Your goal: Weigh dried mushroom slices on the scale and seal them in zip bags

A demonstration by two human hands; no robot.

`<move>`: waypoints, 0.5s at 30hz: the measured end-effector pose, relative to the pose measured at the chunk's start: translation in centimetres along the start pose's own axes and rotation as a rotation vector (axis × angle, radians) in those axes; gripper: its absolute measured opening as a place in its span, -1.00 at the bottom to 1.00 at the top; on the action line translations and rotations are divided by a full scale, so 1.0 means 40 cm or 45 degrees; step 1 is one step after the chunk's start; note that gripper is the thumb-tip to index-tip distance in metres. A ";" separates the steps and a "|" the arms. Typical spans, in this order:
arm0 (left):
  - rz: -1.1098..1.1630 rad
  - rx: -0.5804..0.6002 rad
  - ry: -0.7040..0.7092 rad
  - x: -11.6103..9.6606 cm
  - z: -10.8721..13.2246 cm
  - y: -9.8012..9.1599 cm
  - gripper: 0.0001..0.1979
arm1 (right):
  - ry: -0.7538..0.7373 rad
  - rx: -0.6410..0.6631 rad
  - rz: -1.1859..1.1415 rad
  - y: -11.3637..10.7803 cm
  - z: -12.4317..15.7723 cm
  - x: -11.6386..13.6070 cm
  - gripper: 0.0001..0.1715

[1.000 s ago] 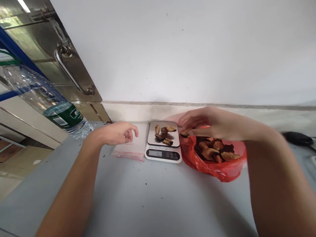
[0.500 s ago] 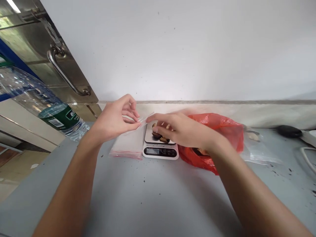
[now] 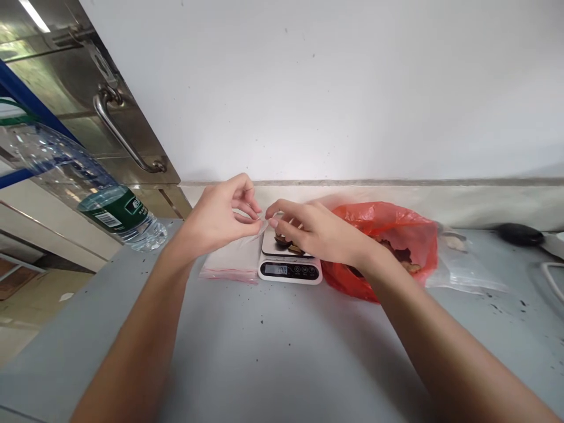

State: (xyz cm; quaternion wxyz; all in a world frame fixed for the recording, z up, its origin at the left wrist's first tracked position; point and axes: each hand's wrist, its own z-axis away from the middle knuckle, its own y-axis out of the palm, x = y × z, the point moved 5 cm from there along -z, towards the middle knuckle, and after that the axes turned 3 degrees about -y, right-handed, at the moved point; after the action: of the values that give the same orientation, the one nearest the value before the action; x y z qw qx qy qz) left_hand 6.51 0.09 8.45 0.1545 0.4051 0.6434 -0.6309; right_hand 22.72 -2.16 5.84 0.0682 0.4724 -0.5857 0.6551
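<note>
My left hand (image 3: 224,214) pinches a clear plastic bag (image 3: 252,239) between thumb and fingers. At that bag's edge, the index finger and thumb of my right hand (image 3: 308,229) close together on the plastic, over the scale's left side. Under my hands is a white digital kitchen scale (image 3: 291,279), its display lit and seeming to read 100. Dark and tan dried pieces (image 3: 284,242) lie on its plate, partly hidden by my right hand. A stack of clear zip bags (image 3: 229,261) with red seal lines rests just left of the scale.
Right of the scale, a red plastic bag (image 3: 416,235) stands open with brown dried pieces (image 3: 399,254) inside. Beyond it lie a clear bag (image 3: 467,273) and a black object (image 3: 520,234). A large water bottle (image 3: 114,208) is at left. A white wall (image 3: 335,106) rises behind the grey table (image 3: 264,364).
My right thumb and index finger have drawn together at the clear bag's edge. Both hands stay close together. The whole view has shifted slightly.
</note>
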 end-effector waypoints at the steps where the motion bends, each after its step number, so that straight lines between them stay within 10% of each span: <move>1: -0.008 -0.016 0.011 -0.003 0.000 0.002 -0.67 | 0.024 0.011 0.025 0.004 -0.003 -0.001 -0.66; 7: -0.080 -0.178 0.145 -0.033 0.011 0.004 -0.76 | 0.254 -0.225 0.120 0.005 -0.014 -0.022 -0.78; 9: -0.129 0.022 0.245 -0.040 0.014 0.025 -0.43 | 0.160 -0.287 -0.008 0.007 -0.017 -0.017 -0.50; 12: -0.256 0.337 0.255 -0.027 0.016 0.059 0.15 | 0.022 -0.312 -0.125 0.007 -0.019 -0.007 -0.65; 15: -0.308 0.350 0.189 -0.009 0.007 0.060 0.14 | -0.032 -0.287 -0.192 0.002 -0.019 -0.004 -0.75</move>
State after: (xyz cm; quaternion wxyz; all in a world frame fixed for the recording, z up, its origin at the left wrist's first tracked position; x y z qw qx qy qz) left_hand 8.35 -0.60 7.00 -0.0271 0.3877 0.6046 -0.6953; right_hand 22.34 -1.50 5.78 0.1624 0.5125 -0.6193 0.5722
